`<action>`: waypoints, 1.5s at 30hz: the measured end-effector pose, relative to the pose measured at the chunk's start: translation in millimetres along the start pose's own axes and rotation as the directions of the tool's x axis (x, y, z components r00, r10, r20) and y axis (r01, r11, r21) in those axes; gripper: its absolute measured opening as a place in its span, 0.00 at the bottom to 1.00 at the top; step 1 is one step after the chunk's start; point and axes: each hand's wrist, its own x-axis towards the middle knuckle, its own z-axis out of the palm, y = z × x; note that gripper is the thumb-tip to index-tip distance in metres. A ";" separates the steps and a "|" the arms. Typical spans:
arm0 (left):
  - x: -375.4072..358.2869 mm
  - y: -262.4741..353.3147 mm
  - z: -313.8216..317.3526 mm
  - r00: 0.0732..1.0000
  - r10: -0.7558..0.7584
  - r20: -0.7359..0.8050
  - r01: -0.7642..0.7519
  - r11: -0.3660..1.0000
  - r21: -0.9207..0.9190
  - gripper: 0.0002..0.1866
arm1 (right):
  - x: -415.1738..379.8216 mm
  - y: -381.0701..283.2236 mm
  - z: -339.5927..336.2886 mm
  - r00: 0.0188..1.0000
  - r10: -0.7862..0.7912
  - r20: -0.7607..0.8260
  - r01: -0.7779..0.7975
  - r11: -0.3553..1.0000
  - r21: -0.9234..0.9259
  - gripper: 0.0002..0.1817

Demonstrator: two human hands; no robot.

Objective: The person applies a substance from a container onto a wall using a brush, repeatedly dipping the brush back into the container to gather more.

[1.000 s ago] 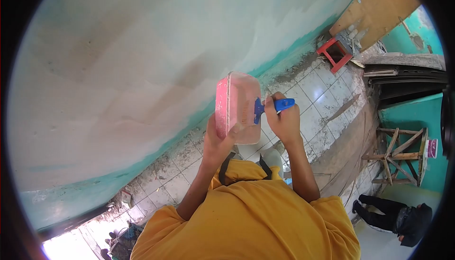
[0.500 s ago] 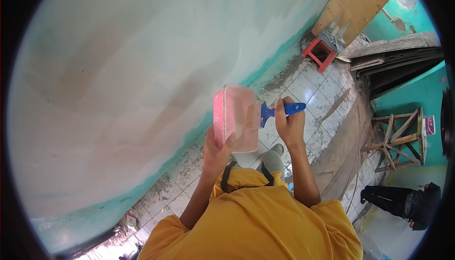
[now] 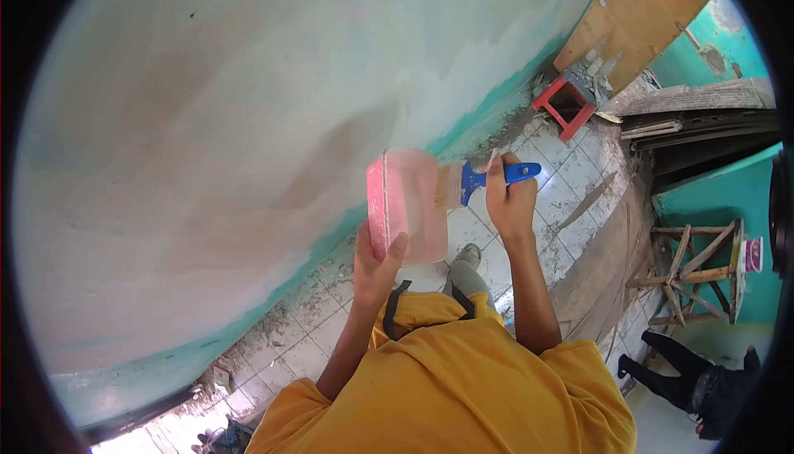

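Observation:
A pink plastic tub [image 3: 420, 243], smeared with white, is tilted in front of my body. My left hand [image 3: 377, 265] grips its lower left side, thumb over the near rim and fingers behind. My right hand [image 3: 513, 206] is closed round the blue handle of a paintbrush [image 3: 472, 181]. The brush points left, with its pale bristles overlapping the tub's right side near the top. Left of both hands stands a wall [image 3: 273, 164] with whitish paint, brownish patches and a turquoise lower band.
On the littered tile floor [image 3: 473, 235] a red stool [image 3: 564, 107] stands by a wooden board [image 3: 633, 16]. Stacked sheets [image 3: 695, 119] lean at the right. A wooden trestle [image 3: 691, 272] is near a small tub [image 3: 752, 255]. A person in dark clothes [image 3: 703, 379] stands lower right.
The brush has moved up and slightly right, its bristles shifting from inside the tub towards its right rim. The tub has barely moved. The other person's legs are further apart.

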 end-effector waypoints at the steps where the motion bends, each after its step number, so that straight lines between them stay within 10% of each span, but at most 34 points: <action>1: 2.3 1.7 9.7 1.000 0.013 -0.012 -0.013 1.000 0.000 0.33 | 9.0 6.4 -3.7 1.000 -0.001 0.014 0.001 1.000 0.005 0.16; 7: 10.6 8.0 57.6 0.992 -0.023 -0.126 0.025 1.000 0.018 0.34 | 52.4 62.0 -11.6 0.989 0.146 0.019 -0.147 0.966 0.213 0.18; 25: 43.2 -2.6 -4.7 0.981 -0.014 -0.194 0.008 0.999 -0.033 0.39 | 107.0 164.5 159.8 0.831 0.488 0.268 -0.446 0.295 0.845 0.22; 32: 48.6 -12.7 -36.0 0.985 -0.041 -0.165 0.047 0.998 0.031 0.39 | 62.2 237.6 222.5 0.750 0.615 0.245 -0.556 0.385 0.736 0.24; 37: 47.3 -13.3 -37.9 0.987 -0.063 -0.146 0.062 0.998 -0.014 0.39 | 109.5 141.1 182.3 0.875 0.483 0.044 -0.380 0.627 0.680 0.22; 45: 40.8 -17.1 -37.2 0.988 -0.080 -0.131 0.081 0.997 -0.001 0.37 | 121.0 122.0 171.9 0.895 0.446 0.005 -0.234 0.461 0.856 0.21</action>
